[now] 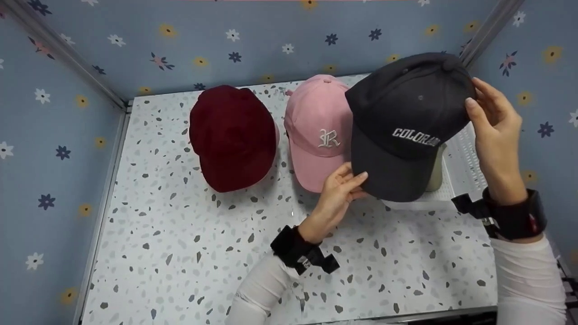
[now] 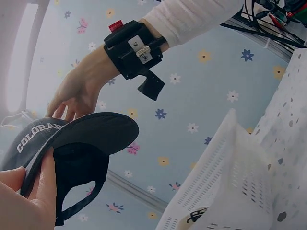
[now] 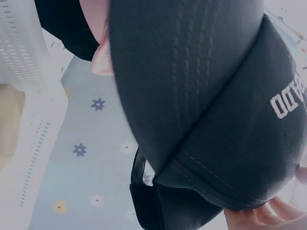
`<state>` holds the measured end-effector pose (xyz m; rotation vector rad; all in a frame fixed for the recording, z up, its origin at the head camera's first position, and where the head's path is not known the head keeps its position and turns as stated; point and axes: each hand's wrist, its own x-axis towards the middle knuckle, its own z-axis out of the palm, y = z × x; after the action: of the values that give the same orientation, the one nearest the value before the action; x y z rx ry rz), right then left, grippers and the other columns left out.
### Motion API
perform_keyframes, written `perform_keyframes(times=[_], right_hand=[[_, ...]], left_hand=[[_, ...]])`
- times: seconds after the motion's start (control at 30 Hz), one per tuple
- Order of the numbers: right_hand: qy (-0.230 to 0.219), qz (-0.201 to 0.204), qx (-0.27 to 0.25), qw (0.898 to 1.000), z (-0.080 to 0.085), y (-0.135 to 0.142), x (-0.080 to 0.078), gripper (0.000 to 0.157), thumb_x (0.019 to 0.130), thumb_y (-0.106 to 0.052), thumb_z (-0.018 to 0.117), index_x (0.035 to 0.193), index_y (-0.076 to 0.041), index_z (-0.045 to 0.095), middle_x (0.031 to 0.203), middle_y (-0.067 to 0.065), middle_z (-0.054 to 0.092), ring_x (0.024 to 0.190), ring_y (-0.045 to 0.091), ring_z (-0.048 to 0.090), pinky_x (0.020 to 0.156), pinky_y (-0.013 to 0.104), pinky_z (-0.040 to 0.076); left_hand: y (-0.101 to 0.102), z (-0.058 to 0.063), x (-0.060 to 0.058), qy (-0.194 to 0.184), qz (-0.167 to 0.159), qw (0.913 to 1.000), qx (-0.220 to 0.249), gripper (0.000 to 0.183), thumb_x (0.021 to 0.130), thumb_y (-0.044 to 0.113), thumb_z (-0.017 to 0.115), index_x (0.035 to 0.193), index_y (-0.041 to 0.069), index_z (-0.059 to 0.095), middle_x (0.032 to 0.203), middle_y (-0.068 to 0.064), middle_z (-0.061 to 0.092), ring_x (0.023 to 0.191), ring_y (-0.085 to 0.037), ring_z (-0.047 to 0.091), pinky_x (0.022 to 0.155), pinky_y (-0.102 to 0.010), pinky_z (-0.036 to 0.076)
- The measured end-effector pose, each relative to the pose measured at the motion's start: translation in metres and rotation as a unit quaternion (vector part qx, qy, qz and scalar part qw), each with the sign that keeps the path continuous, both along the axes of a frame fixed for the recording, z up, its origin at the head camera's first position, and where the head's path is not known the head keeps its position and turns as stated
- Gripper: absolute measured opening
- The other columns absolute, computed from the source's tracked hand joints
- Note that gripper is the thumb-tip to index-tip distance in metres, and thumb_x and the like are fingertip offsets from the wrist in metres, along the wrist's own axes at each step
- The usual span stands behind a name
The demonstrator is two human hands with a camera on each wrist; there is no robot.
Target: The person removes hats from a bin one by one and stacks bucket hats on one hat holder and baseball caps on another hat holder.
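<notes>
A dark grey baseball cap [image 1: 406,108] with white "COLORADO" lettering is held up between both hands, its brim toward the person. My left hand [image 1: 338,194] pinches the brim's left edge between thumb and fingers. At the crown's right side, my right hand [image 1: 499,131] grips the fabric with thumb and fingertips. The left wrist view shows the cap's underside and back strap [image 2: 84,203]. Partly behind the grey cap, a pink cap [image 1: 311,122] with a white letter R rests on the table. A dark red cap [image 1: 232,140] lies further left.
A white perforated basket [image 1: 467,158] stands at the table's right, partly hidden under the grey cap, with a beige item [image 1: 435,174] inside. Flower-patterned panels [image 1: 253,40] enclose the speckled table [image 1: 203,262] at the back and sides.
</notes>
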<state>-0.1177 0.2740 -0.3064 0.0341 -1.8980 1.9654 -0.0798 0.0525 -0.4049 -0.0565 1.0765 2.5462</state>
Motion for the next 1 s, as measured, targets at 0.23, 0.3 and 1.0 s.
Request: perform_keyframes(times=[0.23,0.3,1.0], right_hand=[[0.036,0.0,0.013,0.999,0.006,-0.012,0.009,0.035,0.084,0.001,0.056,0.119,0.003,0.051,0.122,0.015,0.05,0.114,0.021,0.046,0.094,0.023,0.037],[0.058,0.0,0.011,0.998,0.007,-0.018,0.012,0.035,0.083,0.004,0.055,0.118,0.004,0.052,0.122,0.016,0.05,0.114,0.023,0.047,0.097,0.027,0.036],[-0.006,0.033,-0.026,0.999,-0.035,-0.049,0.01,0.047,0.087,-0.004,0.053,0.13,-0.001,0.037,0.125,0.017,0.045,0.115,0.025,0.043,0.094,0.025,0.037]], left_hand=[[-0.009,0.009,-0.001,0.016,0.011,0.9996,0.021,0.017,0.084,-0.01,0.047,0.095,0.002,0.049,0.082,-0.006,0.062,0.066,-0.014,0.063,0.06,-0.026,0.052],[-0.011,0.011,-0.001,0.02,0.017,0.9994,0.024,0.017,0.084,-0.011,0.048,0.096,0.002,0.049,0.082,-0.006,0.062,0.066,-0.014,0.063,0.061,-0.026,0.052],[-0.027,0.018,-0.009,0.02,0.079,0.9947,0.062,0.02,0.086,-0.012,0.042,0.092,0.006,0.049,0.082,-0.005,0.062,0.069,-0.014,0.062,0.064,-0.027,0.052]])
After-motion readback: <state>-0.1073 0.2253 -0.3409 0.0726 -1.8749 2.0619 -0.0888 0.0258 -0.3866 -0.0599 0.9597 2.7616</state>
